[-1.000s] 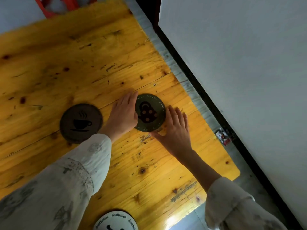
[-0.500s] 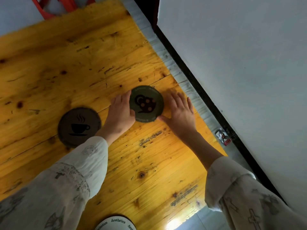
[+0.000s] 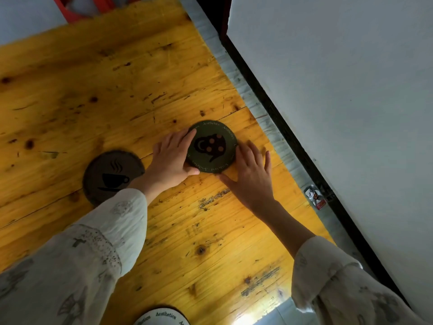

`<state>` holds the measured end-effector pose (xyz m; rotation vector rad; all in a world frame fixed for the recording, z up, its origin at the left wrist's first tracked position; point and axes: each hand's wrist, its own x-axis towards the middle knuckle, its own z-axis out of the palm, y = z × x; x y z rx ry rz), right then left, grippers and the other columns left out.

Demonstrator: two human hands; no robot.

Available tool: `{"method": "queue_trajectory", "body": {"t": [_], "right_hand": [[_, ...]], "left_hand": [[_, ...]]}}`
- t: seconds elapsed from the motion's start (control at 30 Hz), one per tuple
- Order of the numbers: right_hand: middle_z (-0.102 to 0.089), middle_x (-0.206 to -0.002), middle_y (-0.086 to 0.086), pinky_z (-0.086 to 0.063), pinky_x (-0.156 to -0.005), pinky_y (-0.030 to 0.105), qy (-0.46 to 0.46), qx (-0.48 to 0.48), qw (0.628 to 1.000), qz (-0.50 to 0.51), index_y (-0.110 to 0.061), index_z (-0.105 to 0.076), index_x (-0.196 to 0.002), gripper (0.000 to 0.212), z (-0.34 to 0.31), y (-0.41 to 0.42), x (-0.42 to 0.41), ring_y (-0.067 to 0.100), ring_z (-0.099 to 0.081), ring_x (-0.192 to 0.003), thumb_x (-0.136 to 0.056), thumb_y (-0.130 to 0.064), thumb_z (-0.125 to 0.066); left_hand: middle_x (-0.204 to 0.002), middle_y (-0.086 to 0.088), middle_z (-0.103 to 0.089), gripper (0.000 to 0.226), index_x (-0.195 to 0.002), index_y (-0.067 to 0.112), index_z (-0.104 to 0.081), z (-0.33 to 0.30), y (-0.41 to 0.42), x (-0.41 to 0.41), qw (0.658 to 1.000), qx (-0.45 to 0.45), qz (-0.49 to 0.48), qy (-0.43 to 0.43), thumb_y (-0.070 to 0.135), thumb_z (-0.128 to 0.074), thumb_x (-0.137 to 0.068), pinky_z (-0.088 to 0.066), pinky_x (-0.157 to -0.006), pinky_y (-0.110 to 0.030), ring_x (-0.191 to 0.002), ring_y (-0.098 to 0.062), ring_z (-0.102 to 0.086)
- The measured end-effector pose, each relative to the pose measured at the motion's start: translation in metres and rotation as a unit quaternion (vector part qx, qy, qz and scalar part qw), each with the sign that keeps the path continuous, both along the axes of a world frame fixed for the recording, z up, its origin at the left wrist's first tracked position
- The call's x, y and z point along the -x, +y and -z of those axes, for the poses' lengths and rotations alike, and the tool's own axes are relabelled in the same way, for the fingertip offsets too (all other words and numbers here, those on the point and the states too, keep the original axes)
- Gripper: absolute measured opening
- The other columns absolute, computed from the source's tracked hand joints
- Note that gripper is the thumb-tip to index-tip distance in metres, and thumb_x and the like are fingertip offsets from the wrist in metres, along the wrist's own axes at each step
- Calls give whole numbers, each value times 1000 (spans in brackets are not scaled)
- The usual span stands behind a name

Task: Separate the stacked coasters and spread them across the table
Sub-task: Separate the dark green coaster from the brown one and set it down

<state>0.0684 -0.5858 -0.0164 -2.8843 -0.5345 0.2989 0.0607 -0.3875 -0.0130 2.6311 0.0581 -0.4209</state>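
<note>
A dark green coaster (image 3: 212, 146) with a spotted figure and rim lettering lies flat on the yellow wooden table (image 3: 117, 90), near its right edge. My left hand (image 3: 171, 158) grips its left rim, fingers on the far side and thumb at the near side. Flat on the table, my right hand (image 3: 248, 174) has its fingers spread and touches the coaster's right and near edge. A brown coaster (image 3: 112, 174) with a coffee-cup print lies to the left, partly under my left sleeve. A white lettered coaster (image 3: 161, 317) shows at the bottom edge.
The table's right edge (image 3: 264, 118) runs diagonally close behind the green coaster, with a grey floor strip and a white wall beyond. A small packet (image 3: 315, 198) lies on the floor. Something red (image 3: 93, 5) stands past the far edge.
The green coaster has slid a little farther from me between both hands. My right hand has shifted from the coaster's near side to its right side.
</note>
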Motion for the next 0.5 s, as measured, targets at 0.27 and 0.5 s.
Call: {"method": "queue_trajectory", "body": {"t": [0.27, 0.5], "right_hand": [[-22, -156, 8, -2, -119, 51, 10, -8, 1000, -2, -12, -24, -145, 72, 0, -5, -37, 28, -11, -146, -89, -53, -44], [-29, -155, 5, -9, -120, 48, 20, -38, 999, 6, -14, -26, -144, 60, -2, -13, -60, 26, -17, -145, -94, -40, -45]], "left_hand": [[-146, -6, -34, 90, -140, 22, -25, 6, -12, -10, 994, -15, -69, -86, 45, -71, -67, -21, -103, -54, -134, -29, -24], [-145, -8, -35, 92, -142, 20, -20, 9, -30, -30, 990, -7, -91, -108, 47, -68, -69, -24, -103, -55, -133, -31, -26]]}}
